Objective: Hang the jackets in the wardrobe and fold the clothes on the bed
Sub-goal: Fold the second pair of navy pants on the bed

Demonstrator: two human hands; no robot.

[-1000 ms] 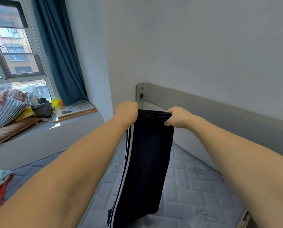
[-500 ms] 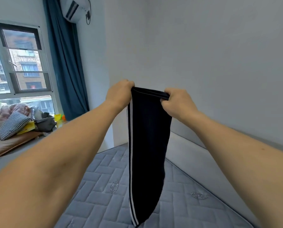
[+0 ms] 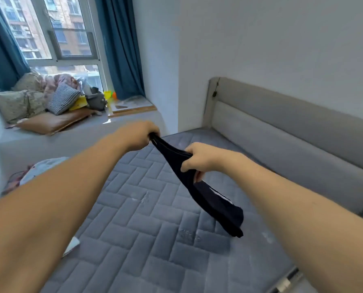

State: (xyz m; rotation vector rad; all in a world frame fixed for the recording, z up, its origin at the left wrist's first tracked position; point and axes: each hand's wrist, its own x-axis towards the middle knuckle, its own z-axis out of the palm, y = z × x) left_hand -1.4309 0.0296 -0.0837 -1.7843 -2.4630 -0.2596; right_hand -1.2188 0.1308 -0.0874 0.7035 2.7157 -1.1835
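Dark navy trousers (image 3: 210,197) with a white side stripe stretch out above the quilted grey-blue mattress (image 3: 146,225). My left hand (image 3: 137,135) grips one end of the waistband, and my right hand (image 3: 199,158) grips the other end a little lower and to the right. The legs swing out to the right, their free end in the air over the mattress near the grey headboard (image 3: 282,132). A bundle of light blue and red clothes (image 3: 37,168) lies at the mattress's left edge, partly hidden by my left forearm.
A window seat (image 3: 85,123) at the back left carries cushions (image 3: 62,99), a brown pad and small items. Blue curtains (image 3: 121,45) frame the window. A white flat item (image 3: 72,246) peeks out under my left forearm. The wall rises behind the headboard.
The trousers hung straight down from my raised hands; now both hands are lower over the mattress and the legs fling out to the right. The view has tilted down.
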